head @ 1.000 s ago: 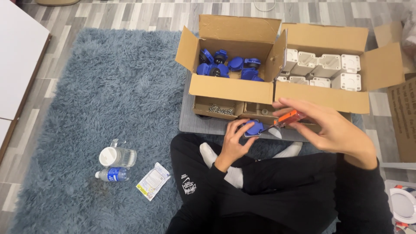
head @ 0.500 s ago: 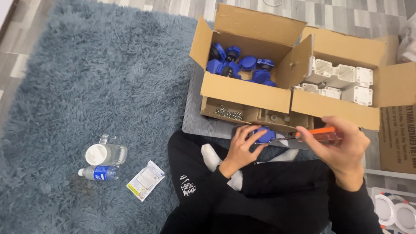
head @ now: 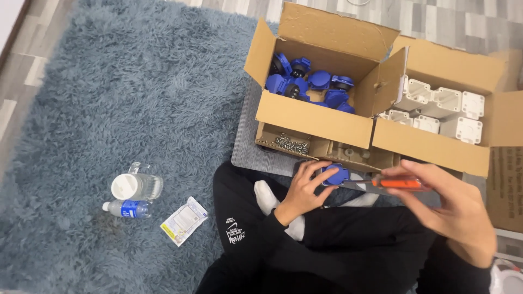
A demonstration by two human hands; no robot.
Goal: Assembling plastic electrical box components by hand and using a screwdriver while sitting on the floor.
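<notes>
Fingers of the left hand (head: 302, 191) grasp a blue part (head: 334, 175), right hand (head: 447, 209) grips an orange screwdriver (head: 396, 183) below two open cardboard boxes (head: 316, 117)

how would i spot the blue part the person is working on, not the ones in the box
Start at the two open cardboard boxes at the top and look just below them. There the left hand pinches one blue plastic part. Unlike the others piled in the left box, it is alone, with an orange-handled screwdriver pointed at it.

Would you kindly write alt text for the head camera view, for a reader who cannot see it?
A person seated on a shaggy blue rug holds a small blue part in the left hand and an orange-handled screwdriver in the right hand. Ahead stand open cardboard boxes of blue parts and white parts.
</notes>
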